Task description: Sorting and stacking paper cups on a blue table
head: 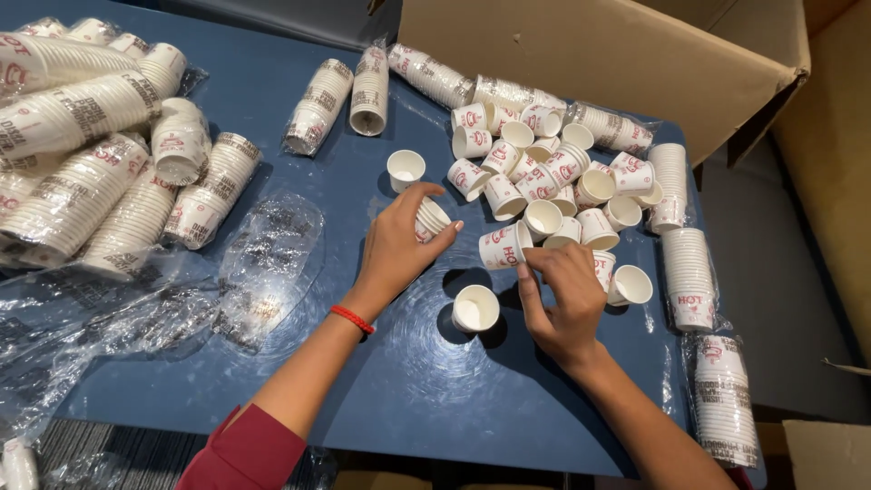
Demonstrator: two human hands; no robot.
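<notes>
From the head camera I look straight down on a blue table [299, 363], and I'll place everything from the single upright cup [474, 308] standing at its middle, mouth up, white inside.

My left hand [399, 247] sits just up and left of that cup, curled closed around a short nested stack of cups [430, 219] lying sideways, rims pointing right. The grip wraps the stack's body, I judge so the open end stays free to take another cup. A red band [352, 318] rings that wrist.

My right hand [564, 295] is just right of the upright cup, fingers pinched on the base end of a tipped cup [504, 245] with red print, its mouth turned left toward the stack. Holding it by the bottom looks like the way to keep the rim clear.

Up and right of the upright cup spreads a loose pile of cups [544, 172], some standing, some toppled, close enough for the right hand to pick from. Another lone upright cup [405, 168] stands above the left hand.

Far left lie many sleeved stacks in plastic [82, 163], with empty clear wrappers [263, 263] flattened between them and the centre. More wrapped stacks stand along the right edge [689, 272]. A cardboard box [599, 54] rises beyond the pile.
</notes>
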